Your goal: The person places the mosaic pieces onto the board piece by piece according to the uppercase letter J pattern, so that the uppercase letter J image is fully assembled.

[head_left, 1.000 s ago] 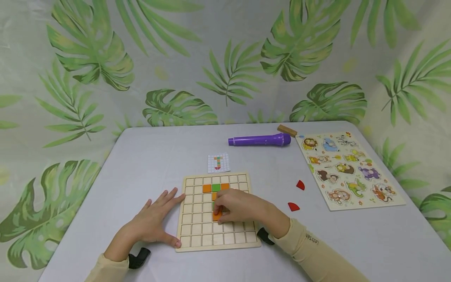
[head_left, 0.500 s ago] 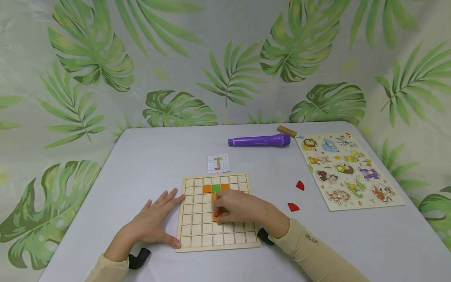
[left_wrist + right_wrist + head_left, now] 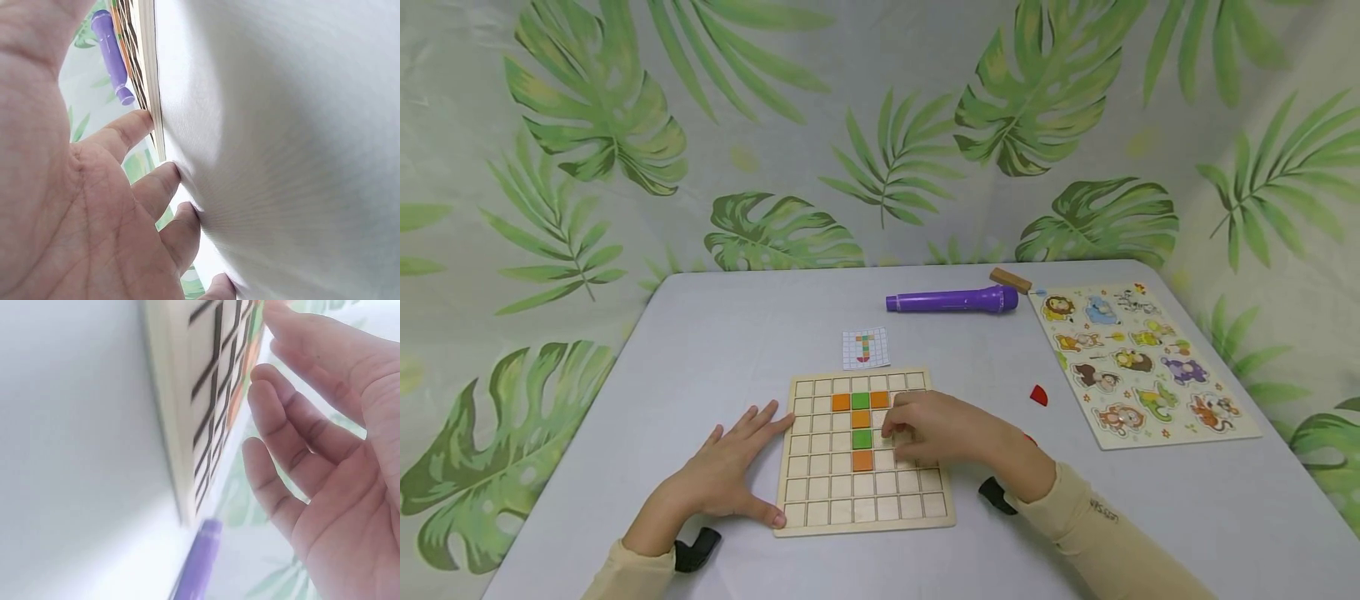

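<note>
A wooden grid board (image 3: 818,490) lies on the white table, with orange and green square tiles in a T-like pattern. The lowest is an orange tile (image 3: 862,460), just below a green tile (image 3: 861,438). My right hand (image 3: 936,429) hovers over the board's right side, fingers loosely bent and holding nothing; the right wrist view shows its fingers (image 3: 267,406) apart from the tiles. Spread along the board's left edge, my left hand (image 3: 726,471) touches it with thumb and index finger (image 3: 128,132). A small printed card (image 3: 865,348) with a coloured grid pattern lies behind the board.
Right of the board lies a red quarter-circle piece (image 3: 1039,395); a second red piece (image 3: 1031,438) is mostly hidden by my right wrist. A purple toy microphone (image 3: 951,300) and a brown block (image 3: 1011,279) lie at the back. An animal puzzle board (image 3: 1120,379) lies far right.
My right hand has let go of the lowest orange tile and moved right, uncovering it and the green tile above. My left hand has stayed in place.
</note>
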{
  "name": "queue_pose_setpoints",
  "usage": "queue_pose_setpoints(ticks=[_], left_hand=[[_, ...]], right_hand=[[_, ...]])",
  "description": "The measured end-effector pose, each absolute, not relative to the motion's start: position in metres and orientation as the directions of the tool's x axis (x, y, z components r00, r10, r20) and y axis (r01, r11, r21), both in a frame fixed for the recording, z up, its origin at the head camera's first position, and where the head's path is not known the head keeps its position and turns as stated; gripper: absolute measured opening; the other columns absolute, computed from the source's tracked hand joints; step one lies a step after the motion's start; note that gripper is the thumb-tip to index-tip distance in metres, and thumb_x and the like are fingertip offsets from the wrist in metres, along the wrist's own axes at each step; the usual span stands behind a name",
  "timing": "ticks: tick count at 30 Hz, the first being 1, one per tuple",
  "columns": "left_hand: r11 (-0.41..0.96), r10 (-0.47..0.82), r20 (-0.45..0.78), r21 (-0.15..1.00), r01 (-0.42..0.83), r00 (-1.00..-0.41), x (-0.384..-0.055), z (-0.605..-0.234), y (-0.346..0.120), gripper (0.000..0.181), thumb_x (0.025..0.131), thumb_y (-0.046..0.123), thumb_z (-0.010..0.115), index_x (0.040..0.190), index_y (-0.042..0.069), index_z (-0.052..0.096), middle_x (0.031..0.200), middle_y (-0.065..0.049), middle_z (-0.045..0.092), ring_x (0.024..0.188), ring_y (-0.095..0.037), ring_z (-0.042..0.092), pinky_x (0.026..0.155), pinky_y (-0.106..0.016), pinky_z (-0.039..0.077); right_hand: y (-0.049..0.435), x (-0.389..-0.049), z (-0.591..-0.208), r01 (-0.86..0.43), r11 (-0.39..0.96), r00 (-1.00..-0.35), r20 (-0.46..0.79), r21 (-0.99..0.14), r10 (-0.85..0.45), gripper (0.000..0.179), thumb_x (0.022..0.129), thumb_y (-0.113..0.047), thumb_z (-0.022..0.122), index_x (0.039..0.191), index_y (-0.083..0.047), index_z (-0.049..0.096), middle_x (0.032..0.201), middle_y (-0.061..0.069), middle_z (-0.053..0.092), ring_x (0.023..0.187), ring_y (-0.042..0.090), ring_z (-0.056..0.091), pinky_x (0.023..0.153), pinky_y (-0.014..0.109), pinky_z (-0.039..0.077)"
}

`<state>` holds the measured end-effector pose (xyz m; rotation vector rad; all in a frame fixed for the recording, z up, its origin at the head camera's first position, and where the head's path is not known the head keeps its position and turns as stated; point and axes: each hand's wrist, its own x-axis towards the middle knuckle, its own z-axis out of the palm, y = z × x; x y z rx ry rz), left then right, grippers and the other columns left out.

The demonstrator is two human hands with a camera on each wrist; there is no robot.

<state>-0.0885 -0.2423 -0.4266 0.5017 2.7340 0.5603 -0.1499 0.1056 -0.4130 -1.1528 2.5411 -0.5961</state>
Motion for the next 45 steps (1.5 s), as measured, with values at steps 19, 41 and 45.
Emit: queue_pose_setpoints(ticks=[19,41,45], left_hand=[[0.858,0.394,-0.217,0.435,0.273,-0.893,-0.088,-0.425,-0.242,0.137,0.055,0.069,0.098,0.169,0.025,0.036,0.180,-0.013,0.021,0.165,-0.048,0.020,0.121,-0.085,0.016],[0.861,0.389,-0.227,0.433,0.266,-0.893,-0.088,-0.425,-0.242,0.137,0.055,0.068,0.099,0.169,0.024,0.036,0.181,-0.013,0.021,0.165,-0.048,0.020,0.121,-0.085,0.016],[0.861,0.391,-0.225,0.431,0.268,-0.892,-0.088,-0.426,-0.242,0.138,0.055,0.069,0.099,0.169,0.025,0.036,0.181,-0.013,0.021,0.165,-0.048,0.020,0.121,-0.085,0.016]], right_hand=[[0.210,-0.150,-0.404,-0.548,0.696,-0.753,-0.087,-0.464,-0.652,0.030,0.095,0.004,0.072,0.120,-0.010,0.079,0.118,0.001,0.074,0.113,0.024,0.072,0.096,0.043,0.060],[0.268,-0.134,-0.415,-0.372,0.760,-0.834,-0.168,-0.533,-0.526,0.033,0.087,-0.015,0.088,0.118,-0.015,0.080,0.113,-0.007,0.077,0.103,0.012,0.069,0.092,0.035,0.060],[0.269,-0.133,-0.419,-0.381,0.721,-0.818,-0.154,-0.579,-0.555,0.028,0.089,-0.009,0.085,0.115,-0.016,0.081,0.105,-0.010,0.075,0.092,0.006,0.063,0.081,0.025,0.056]])
